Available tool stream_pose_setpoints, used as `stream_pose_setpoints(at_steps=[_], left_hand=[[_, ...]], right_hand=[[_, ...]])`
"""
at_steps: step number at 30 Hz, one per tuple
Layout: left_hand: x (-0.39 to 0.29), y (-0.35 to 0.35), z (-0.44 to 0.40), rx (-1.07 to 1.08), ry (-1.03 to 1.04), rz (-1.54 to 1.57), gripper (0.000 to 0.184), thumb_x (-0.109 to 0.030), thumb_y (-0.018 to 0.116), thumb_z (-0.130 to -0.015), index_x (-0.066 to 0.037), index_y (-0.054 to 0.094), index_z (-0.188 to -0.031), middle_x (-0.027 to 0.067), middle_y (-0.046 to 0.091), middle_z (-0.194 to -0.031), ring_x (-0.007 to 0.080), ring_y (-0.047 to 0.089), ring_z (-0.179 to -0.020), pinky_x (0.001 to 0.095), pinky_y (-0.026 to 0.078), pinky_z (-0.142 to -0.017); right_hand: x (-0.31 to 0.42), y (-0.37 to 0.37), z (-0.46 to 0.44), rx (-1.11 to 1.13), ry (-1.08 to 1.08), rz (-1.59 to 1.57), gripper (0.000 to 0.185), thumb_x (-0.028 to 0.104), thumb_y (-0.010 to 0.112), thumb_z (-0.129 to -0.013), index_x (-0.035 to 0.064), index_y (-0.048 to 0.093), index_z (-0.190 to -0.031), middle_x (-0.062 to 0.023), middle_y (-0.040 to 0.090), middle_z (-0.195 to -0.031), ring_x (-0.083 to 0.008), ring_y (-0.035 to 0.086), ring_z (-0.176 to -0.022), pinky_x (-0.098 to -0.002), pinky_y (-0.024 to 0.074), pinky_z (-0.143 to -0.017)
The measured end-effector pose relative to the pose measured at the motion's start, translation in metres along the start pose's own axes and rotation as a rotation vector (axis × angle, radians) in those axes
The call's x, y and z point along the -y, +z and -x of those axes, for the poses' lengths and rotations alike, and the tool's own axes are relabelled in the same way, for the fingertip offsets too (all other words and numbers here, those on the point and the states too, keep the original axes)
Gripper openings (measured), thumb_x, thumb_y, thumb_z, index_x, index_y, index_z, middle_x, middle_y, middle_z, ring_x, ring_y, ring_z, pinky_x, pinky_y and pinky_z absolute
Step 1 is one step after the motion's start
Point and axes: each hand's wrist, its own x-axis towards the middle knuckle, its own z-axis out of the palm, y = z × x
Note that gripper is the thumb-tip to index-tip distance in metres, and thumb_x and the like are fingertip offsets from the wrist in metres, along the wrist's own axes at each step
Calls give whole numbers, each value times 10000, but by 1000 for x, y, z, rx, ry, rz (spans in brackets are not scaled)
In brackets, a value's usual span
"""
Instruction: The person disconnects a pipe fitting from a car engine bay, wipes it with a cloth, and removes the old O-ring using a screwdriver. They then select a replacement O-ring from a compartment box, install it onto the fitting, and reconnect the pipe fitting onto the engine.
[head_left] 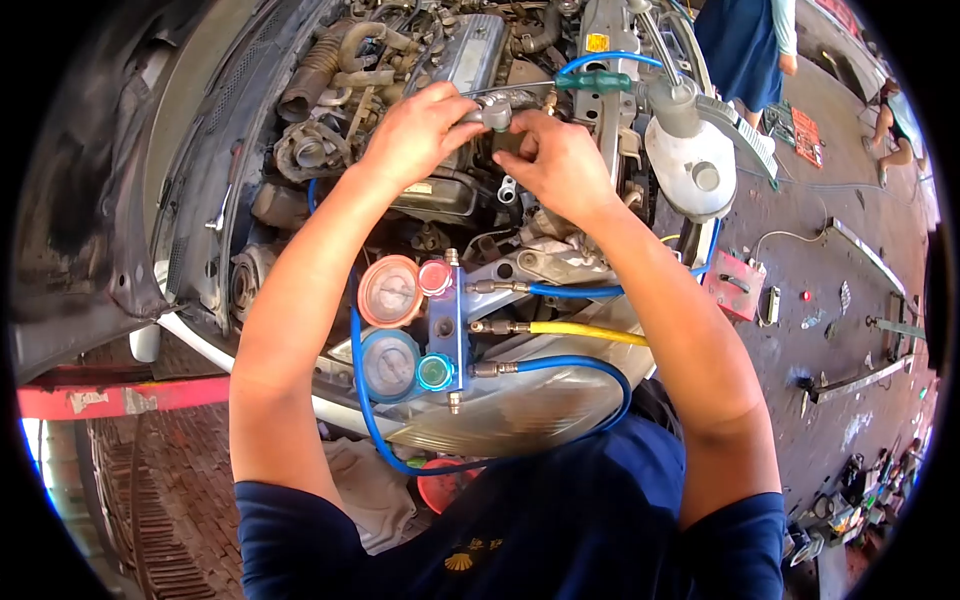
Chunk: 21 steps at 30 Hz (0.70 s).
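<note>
Head view, left to right. Red gauge point(390, 292) and blue gauge point(389, 365) sit at the headlight, hoses attached. Left hand point(420, 130): thumb and fingers closed on a grey metal piece point(491, 115), which is over the engine bay. Right hand point(562, 168): fingers curled, index tip by the piece's right end, thumb lower, apart from the index; can't tell if it grips anything. Green-handled screwdriver point(602, 81) just beyond; white reservoir point(692, 165) farther right.

Handling: best keep left pinch steady, square the piece by feel, right fingertips making small adjustments, no forcing.

Unclear: piece's far side and its seat, right fingertips' contact; tool or fitting, can't say. Frame edges black, cutting off the bay's top.
</note>
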Motion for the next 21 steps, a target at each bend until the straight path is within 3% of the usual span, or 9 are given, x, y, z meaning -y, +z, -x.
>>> stream_pose_setpoints(at_steps=[3,6,7,11,13,21], left_hand=[[-1,-2,-8,-13,7,-65,266,-320,784,-967,-79,753,-1075,122,674,-1003,388,706,-922,498,581,-790],[-2,-1,-15,-26,35,-102,299,-292,814,-946,-49,759,-1112,125,688,-1005,375,698,-886,447,560,-747],[-2,-1,-19,-26,33,-99,265,-326,785,-967,-77,746,-1049,123,679,-988,392,710,-901,499,583,-761],[-9,-3,-28,-10,67,-103,269,-330,791,-956,-80,747,-1046,120,683,-976,389,711,-903,494,584,-761],[-14,-2,-32,-45,121,-101,285,-289,825,-929,-57,761,-1081,107,678,-959,355,688,-853,446,552,-728],[-16,-5,-39,0,82,-105,289,-337,807,-933,-72,750,-1033,119,694,-965,380,714,-893,484,586,-767]], right_hand=[[-1,1,-2,-33,-14,0,364,237,845,-863,-4,695,-1090,-176,764,-823,-404,745,-780,-478,587,-725],[-7,6,-4,-126,-41,-11,360,224,840,-866,-9,691,-1095,-182,766,-839,-401,746,-781,-474,589,-728],[-8,8,-4,-166,-37,-34,341,226,841,-881,-20,692,-1065,-183,758,-825,-393,741,-758,-458,586,-711],[-4,4,-6,-217,80,-145,309,244,836,-919,-29,694,-951,-180,732,-776,-371,723,-706,-434,563,-668],[-4,3,-7,-241,91,-114,300,238,829,-925,-28,693,-946,-183,731,-776,-369,723,-706,-433,562,-669],[-16,2,-5,-222,90,-306,193,155,733,-990,-35,696,-986,-175,752,-794,-310,728,-685,-409,564,-673]])
